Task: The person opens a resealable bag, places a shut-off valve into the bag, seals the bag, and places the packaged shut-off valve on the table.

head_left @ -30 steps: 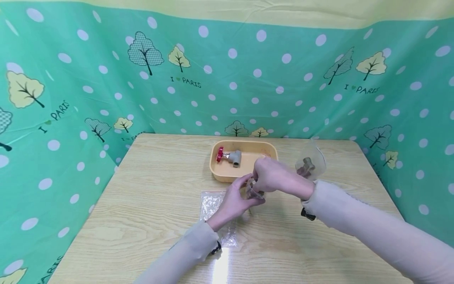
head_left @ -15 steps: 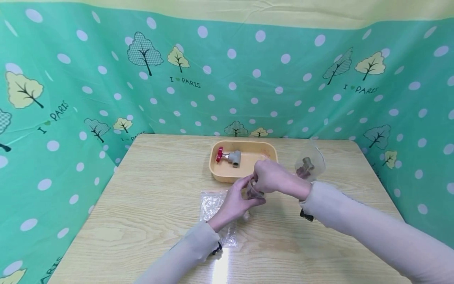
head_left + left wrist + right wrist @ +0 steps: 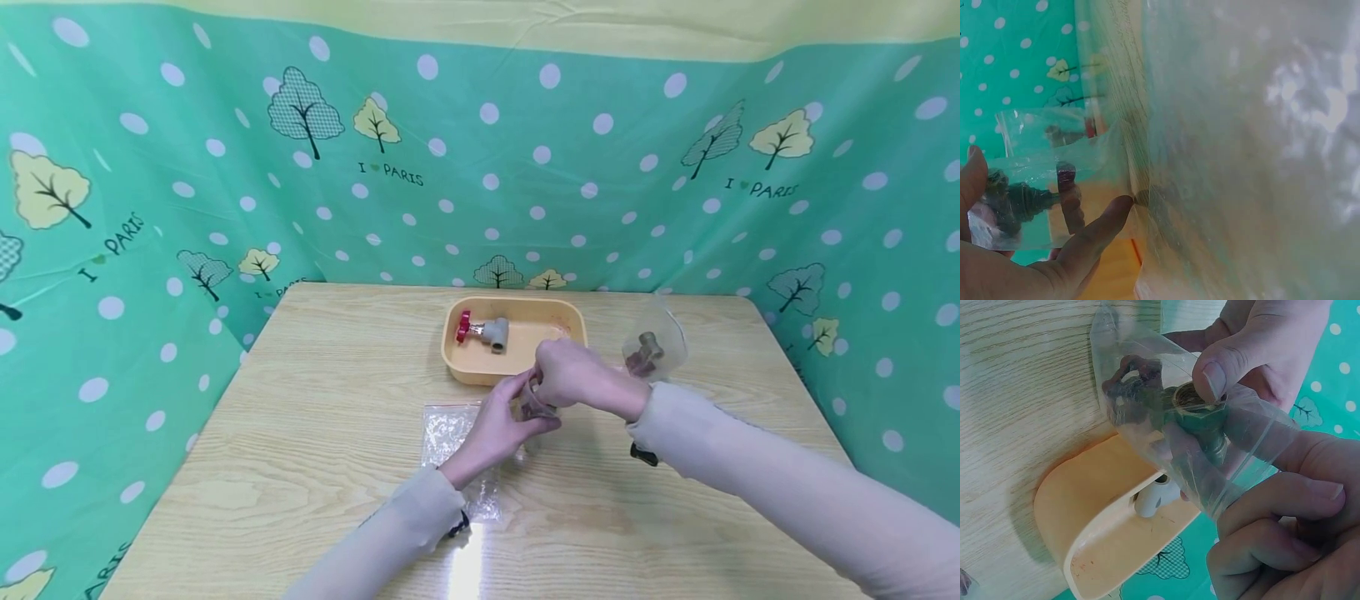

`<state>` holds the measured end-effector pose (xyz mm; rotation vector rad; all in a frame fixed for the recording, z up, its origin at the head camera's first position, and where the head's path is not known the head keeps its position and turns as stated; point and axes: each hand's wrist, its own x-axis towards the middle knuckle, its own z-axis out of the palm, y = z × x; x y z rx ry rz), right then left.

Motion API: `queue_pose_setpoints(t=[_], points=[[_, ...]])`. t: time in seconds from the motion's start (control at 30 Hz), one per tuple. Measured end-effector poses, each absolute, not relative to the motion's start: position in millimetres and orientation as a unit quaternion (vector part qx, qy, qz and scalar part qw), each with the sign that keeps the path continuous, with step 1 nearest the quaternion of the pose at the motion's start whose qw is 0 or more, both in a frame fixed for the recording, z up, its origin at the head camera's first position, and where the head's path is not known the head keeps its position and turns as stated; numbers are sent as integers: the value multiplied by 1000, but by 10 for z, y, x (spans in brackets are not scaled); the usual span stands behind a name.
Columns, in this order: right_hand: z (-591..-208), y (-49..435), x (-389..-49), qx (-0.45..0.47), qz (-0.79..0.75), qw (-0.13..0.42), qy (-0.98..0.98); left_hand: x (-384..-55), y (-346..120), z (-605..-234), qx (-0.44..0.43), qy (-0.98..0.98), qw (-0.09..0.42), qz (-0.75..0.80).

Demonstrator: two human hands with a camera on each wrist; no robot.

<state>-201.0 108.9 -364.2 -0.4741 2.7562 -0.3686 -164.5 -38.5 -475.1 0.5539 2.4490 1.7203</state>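
Note:
My left hand (image 3: 498,425) grips a clear zip bag (image 3: 1147,425) that holds a brass-coloured valve (image 3: 1200,419) with a dark red handwheel (image 3: 1069,197). In the right wrist view the left thumb presses on the valve's open end through the plastic. At the bag's mouth is my right hand (image 3: 566,375), its fingers curled at the zip edge. One of its fingers reaches along the valve; whether inside or behind the plastic, I cannot tell. The head view hides most of this bag behind both hands.
Behind the hands stands a tan tray (image 3: 517,298) with a grey red-wheeled valve (image 3: 495,333). Another bagged valve (image 3: 648,350) lies on the right. A flat clear zip bag (image 3: 446,429) lies under the left forearm. A dotted curtain (image 3: 420,217) closes the table's back.
Both hands stay at the bag in nearly the same place. My right forearm has shifted slightly left. The tray and the other bags have not moved.

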Motion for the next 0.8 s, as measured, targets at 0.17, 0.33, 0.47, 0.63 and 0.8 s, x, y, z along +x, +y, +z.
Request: queue_pose_setpoints(t=[0.17,0.33,0.47,0.63,0.8], points=[[-3663,1091,-2008,-171,-138,155,963,-1638,-386,-4744,178,804,47,566],[-3695,1091,-2013,-166,-141,154,964,-1637,-389,-4736,171,809,44,560],[-3729,1074,-2021,-155,-138,161,965,-1640,-394,-4732,167,813,39,556],[-3759,1052,-2025,-139,-134,173,966,-1645,-396,-4746,164,816,40,553],[-3784,1048,-2019,-135,-136,175,966,-1648,-395,-4769,163,820,35,547]])
